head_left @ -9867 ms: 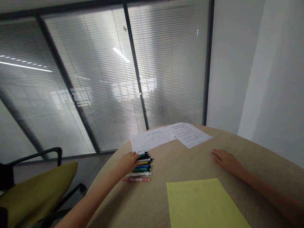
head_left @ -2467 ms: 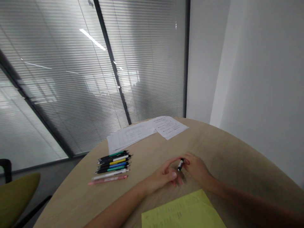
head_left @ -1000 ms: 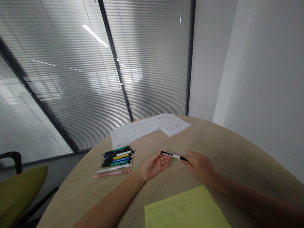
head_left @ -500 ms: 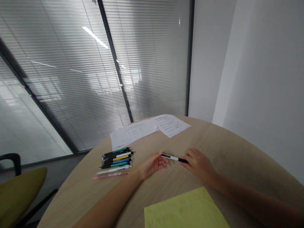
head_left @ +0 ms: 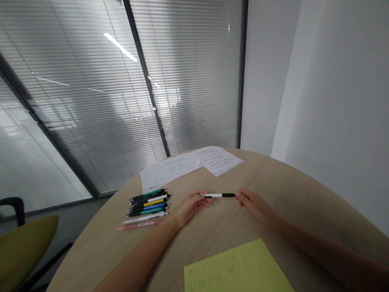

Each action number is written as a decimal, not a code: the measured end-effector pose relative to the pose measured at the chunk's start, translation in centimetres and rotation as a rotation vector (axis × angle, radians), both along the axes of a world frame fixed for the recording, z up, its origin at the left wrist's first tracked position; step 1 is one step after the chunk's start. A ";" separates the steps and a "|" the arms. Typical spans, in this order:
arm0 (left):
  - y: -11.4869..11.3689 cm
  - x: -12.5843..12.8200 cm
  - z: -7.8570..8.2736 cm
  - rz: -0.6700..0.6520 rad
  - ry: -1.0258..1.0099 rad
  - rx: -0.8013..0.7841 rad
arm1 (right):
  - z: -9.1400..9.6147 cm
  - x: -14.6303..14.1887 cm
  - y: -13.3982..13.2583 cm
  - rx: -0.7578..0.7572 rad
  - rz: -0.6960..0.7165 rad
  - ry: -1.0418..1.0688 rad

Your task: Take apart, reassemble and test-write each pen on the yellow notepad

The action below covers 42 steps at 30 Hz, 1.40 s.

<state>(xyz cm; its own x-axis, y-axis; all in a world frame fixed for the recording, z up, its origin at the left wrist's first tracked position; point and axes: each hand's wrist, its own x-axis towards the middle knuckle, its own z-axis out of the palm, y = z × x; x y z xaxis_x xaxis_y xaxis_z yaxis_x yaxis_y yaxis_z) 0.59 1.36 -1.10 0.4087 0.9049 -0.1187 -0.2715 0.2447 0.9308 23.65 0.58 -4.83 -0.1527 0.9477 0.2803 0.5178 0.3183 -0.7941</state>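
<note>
A white pen with a black grip spans the gap between my two hands, lying nearly level above the wooden table. My left hand pinches its white end between thumb and fingers, palm turned partly up. At the black end, the fingertips of my right hand are closed on the pen. Left of my left hand lies a row of several pens in black, green, yellow, blue and white. A pink pen is the nearest of the row, its right end by my left forearm.
White printed sheets lie at the table's far edge, one overlapping another. A yellow sheet with handwriting is at the near edge. A green chair stands at left. Glass panels with blinds and a white wall rise behind.
The pen has turned from slanting to nearly level. My left hand has shifted slightly left, and my right-hand grip has moved out to the tip of the black end.
</note>
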 end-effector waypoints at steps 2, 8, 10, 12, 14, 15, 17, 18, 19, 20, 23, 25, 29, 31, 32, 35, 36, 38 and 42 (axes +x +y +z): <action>-0.4 0.3 0.1 0.012 0.064 0.059 | 0.0 0.0 0.1 -0.020 -0.021 0.029; -0.9 0.9 0.4 0.153 0.362 0.282 | 0.1 0.2 0.3 -0.088 -0.059 0.104; -0.8 0.9 0.3 0.154 0.415 0.304 | -0.1 0.3 0.4 -0.101 -0.068 0.120; -0.7 0.8 0.1 0.141 0.436 0.310 | -0.2 0.3 0.5 -0.106 -0.065 0.141; -0.6 0.7 0.0 0.121 0.440 0.312 | -0.2 0.3 0.5 -0.114 -0.054 0.167; -0.6 0.7 -0.1 0.109 0.435 0.308 | -0.2 0.3 0.5 -0.119 -0.050 0.181; -0.6 0.7 0.0 0.100 0.408 0.292 | -0.1 0.2 0.4 -0.128 -0.045 0.213; -0.6 0.7 0.0 0.104 0.385 0.281 | -0.1 0.2 0.4 -0.134 -0.042 0.230; -0.6 0.7 0.0 0.115 0.353 0.268 | 0.0 0.1 0.4 -0.138 -0.038 0.245; -0.5 0.7 0.0 0.130 0.315 0.252 | 0.0 0.1 0.4 -0.141 -0.031 0.255; -0.2 0.6 -0.1 0.190 0.136 0.161 | 0.0 0.0 0.4 -0.146 0.012 0.268; 0.0 0.5 -0.3 0.226 0.004 0.088 | 0.1 0.0 0.4 -0.151 0.052 0.293; 0.6 0.0 -0.2 0.272 -0.136 0.031 | 0.2 0.0 0.3 -0.178 0.084 0.417; 0.9 -0.3 0.1 0.294 -0.198 0.007 | 0.3 0.0 0.3 -0.188 0.083 0.451; 1.2 -0.4 0.3 0.303 -0.230 -0.009 | 0.3 0.0 0.2 -0.192 0.085 0.456; 1.7 -0.9 1.3 0.297 -0.312 -0.059 | 0.3 0.0 0.2 -0.194 0.092 0.467; 1.8 -1.0 1.7 0.281 -0.341 -0.072 | 0.3 0.0 0.2 -0.191 0.094 0.470; 1.8 -1.5 2.5 0.235 -0.412 -0.086 | 0.1 0.1 0.3 -0.190 0.100 0.469; 1.6 -2.5 3.8 0.178 -0.521 -0.084 | -0.4 0.2 0.6 -0.194 0.110 0.462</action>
<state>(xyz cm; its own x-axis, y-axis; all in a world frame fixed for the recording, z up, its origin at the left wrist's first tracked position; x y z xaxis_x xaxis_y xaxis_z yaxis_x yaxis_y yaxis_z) -1.96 2.98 2.75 0.2744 0.9615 -0.0160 -0.7348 0.2204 0.6415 23.83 1.21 -5.24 -0.1565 0.9742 0.1623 0.0703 0.1749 -0.9821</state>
